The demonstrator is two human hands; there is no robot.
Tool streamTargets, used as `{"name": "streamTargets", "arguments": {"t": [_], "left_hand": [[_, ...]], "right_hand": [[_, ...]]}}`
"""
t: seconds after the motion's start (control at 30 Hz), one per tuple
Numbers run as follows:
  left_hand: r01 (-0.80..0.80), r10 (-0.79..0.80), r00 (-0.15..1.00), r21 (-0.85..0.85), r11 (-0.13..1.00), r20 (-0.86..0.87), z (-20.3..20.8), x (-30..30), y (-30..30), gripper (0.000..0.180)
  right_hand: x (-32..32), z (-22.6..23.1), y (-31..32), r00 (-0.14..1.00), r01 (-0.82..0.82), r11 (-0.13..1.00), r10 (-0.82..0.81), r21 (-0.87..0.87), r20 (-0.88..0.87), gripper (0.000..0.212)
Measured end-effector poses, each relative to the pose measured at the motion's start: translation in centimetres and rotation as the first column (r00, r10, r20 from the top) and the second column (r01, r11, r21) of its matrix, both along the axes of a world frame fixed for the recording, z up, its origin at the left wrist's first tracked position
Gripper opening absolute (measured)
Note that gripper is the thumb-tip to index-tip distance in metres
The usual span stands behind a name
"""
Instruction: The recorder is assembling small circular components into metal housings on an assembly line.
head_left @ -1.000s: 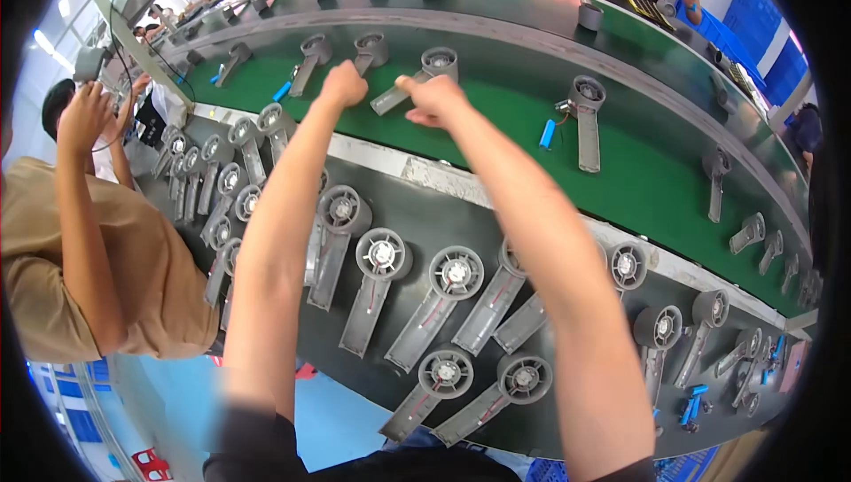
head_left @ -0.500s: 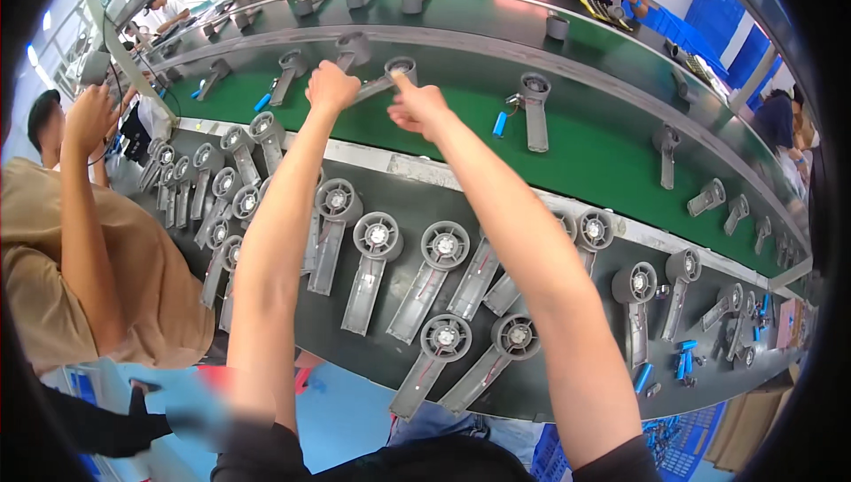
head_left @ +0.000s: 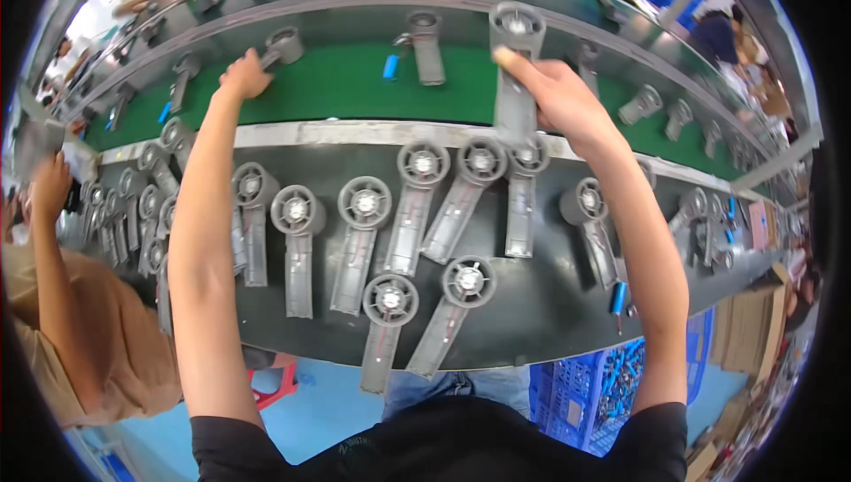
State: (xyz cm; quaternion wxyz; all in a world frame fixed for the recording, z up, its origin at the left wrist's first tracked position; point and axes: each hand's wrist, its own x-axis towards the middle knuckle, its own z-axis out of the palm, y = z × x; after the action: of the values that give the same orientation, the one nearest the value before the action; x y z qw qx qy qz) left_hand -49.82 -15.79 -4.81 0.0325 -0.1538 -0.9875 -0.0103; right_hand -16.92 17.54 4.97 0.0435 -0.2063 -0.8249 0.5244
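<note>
1. My right hand [head_left: 567, 101] is closed around the handle of a grey plastic fan body with a round, spoked head [head_left: 516, 103], holding it head-up above the pale rail [head_left: 372, 134].
2. My left hand [head_left: 245, 76] is at the handle end of a second grey fan body [head_left: 285, 44] on the green conveyor belt [head_left: 337, 92]; I cannot tell whether my fingers grip it.
3. Between my hands, a third grey fan body [head_left: 427, 52] lies on the belt, a blue cylinder [head_left: 391, 67] just beside it.
4. Nearer me, a group of grey fan bodies [head_left: 364, 203] lies on the dark worktop [head_left: 523, 322], heads mostly pointing away.
5. Below the worktop's near edge, right of my legs, is a blue plastic crate [head_left: 554, 398].
6. At my left is a person in a tan shirt [head_left: 124, 340].
</note>
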Motion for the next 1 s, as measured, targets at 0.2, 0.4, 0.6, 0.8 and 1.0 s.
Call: {"name": "streamTargets", "arguments": {"t": [0.2, 0.4, 0.6, 0.8, 1.0], "left_hand": [[0.050, -0.048, 0.998, 0.076, 0.996, -0.031, -0.1, 0.5, -0.9, 0.045], [0.150, -0.240, 0.967, 0.567, 0.810, 0.087, 10.8, 24.6, 4.8, 0.032], [0.081, -0.352, 0.898, 0.685, 0.724, 0.265, 12.7, 46.1, 6.3, 0.053], [0.109, -0.506, 0.816, 0.784, 0.611, 0.281, 4.6, 54.7, 9.2, 0.070], [0.208, -0.509, 0.850, 0.801, 0.562, 0.137, -0.4, 56.6, 12.9, 0.073]], "right_hand": [[3.1, -0.1, 3.8, 0.998, -0.055, 0.934, 0.042, 0.353, 0.045, 0.062], [-7.0, -11.0, 14.9, 0.997, -0.059, 0.967, 0.044, 0.246, 0.066, 0.064], [-5.0, -8.3, 13.5, 0.979, 0.072, 0.705, -0.185, 0.706, 0.085, 0.082], [10.7, 0.9, 10.3, 0.981, 0.119, 0.762, 0.010, 0.636, -0.195, 0.049], [30.5, -2.1, 7.9, 0.964, 0.119, 0.783, -0.238, 0.611, 0.118, 0.033]]}}
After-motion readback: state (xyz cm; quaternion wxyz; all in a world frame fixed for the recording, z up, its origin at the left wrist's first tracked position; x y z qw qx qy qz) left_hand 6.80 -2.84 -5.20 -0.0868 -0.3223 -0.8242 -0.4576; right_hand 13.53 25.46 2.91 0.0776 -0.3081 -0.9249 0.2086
